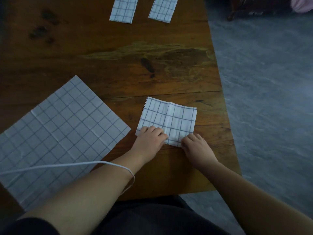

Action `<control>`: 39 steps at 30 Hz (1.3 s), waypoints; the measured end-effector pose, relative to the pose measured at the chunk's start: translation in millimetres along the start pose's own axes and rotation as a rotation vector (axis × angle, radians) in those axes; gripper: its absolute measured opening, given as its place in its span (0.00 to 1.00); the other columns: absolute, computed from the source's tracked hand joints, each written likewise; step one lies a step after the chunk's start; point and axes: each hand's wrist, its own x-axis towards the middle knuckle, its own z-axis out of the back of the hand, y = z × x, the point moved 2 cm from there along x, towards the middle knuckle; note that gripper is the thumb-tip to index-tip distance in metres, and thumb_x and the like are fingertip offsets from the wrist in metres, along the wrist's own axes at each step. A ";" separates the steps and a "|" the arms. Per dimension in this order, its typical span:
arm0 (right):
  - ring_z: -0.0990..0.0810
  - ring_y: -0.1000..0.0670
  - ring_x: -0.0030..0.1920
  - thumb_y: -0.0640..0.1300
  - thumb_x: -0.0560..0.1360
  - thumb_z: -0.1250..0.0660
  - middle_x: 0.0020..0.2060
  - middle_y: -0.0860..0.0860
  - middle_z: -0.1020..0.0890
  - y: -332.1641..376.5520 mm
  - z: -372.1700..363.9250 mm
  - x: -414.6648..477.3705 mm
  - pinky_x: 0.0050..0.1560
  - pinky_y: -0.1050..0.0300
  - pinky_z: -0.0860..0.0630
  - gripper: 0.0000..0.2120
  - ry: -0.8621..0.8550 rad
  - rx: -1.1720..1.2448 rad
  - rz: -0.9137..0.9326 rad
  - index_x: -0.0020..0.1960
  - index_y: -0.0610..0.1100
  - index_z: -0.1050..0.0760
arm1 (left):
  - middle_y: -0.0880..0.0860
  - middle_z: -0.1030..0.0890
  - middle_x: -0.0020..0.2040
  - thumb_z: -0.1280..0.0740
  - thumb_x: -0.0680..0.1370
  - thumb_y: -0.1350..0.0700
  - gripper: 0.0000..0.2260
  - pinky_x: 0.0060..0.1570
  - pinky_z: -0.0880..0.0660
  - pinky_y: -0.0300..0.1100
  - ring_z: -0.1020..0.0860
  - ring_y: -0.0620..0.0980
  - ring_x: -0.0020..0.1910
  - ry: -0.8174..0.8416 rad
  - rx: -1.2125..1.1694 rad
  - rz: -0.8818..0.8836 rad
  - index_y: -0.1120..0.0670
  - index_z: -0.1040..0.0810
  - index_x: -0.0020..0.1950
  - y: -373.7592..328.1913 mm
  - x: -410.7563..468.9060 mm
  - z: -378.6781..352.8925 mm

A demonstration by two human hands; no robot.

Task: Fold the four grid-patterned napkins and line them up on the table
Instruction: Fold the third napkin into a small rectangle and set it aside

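My left hand (149, 141) and right hand (196, 146) pinch the near corners of the creased square napkin (171, 119) by the worn wooden table's (118, 65) right edge. A flat open napkin (59, 133) lies to the left, and two folded strips (123, 9) (163, 9) lie at the far edge.

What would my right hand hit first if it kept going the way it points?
The right hand points forward-left across the partly folded napkin it holds; beyond that, likely just bare table.

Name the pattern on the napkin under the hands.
The napkin is white with dark grid lines; head view.
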 end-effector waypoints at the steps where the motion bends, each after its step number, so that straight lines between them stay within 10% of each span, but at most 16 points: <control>1: 0.28 0.48 0.57 0.50 0.83 0.40 0.55 0.53 0.22 -2.4 -0.3 0.4 0.59 0.51 0.29 0.09 0.001 0.005 0.009 0.58 0.49 0.24 | 0.47 0.24 0.62 0.41 0.84 0.50 0.12 0.64 0.31 0.50 0.28 0.50 0.62 0.010 -0.008 -0.007 0.46 0.24 0.66 0.5 0.1 0.3; 18: 0.26 0.47 0.58 0.52 0.80 0.37 0.57 0.53 0.24 -2.6 -6.9 -9.3 0.60 0.49 0.27 0.13 -0.045 -0.067 0.031 0.62 0.50 0.26 | 0.51 0.20 0.53 0.36 0.82 0.54 0.06 0.54 0.26 0.49 0.24 0.53 0.53 -0.096 0.021 -0.059 0.52 0.20 0.54 -2.2 4.8 -7.5; 31: 0.25 0.53 0.50 0.45 0.79 0.35 0.45 0.57 0.22 13.1 41.0 -16.9 0.63 0.52 0.35 0.01 -0.251 0.107 0.073 0.50 0.50 0.26 | 0.48 0.23 0.68 0.36 0.82 0.53 0.14 0.68 0.32 0.46 0.27 0.49 0.68 -0.076 -0.059 0.032 0.48 0.23 0.68 -10.9 3.3 13.8; 39: 0.22 0.65 0.51 0.47 0.81 0.35 0.49 0.63 0.20 11.7 120.5 -26.3 0.49 0.68 0.28 0.05 -0.424 0.802 -0.151 0.54 0.57 0.26 | 0.42 0.19 0.44 0.36 0.83 0.50 0.06 0.38 0.28 0.40 0.21 0.43 0.44 -0.036 -0.585 0.289 0.45 0.19 0.52 -20.1 -1.6 96.1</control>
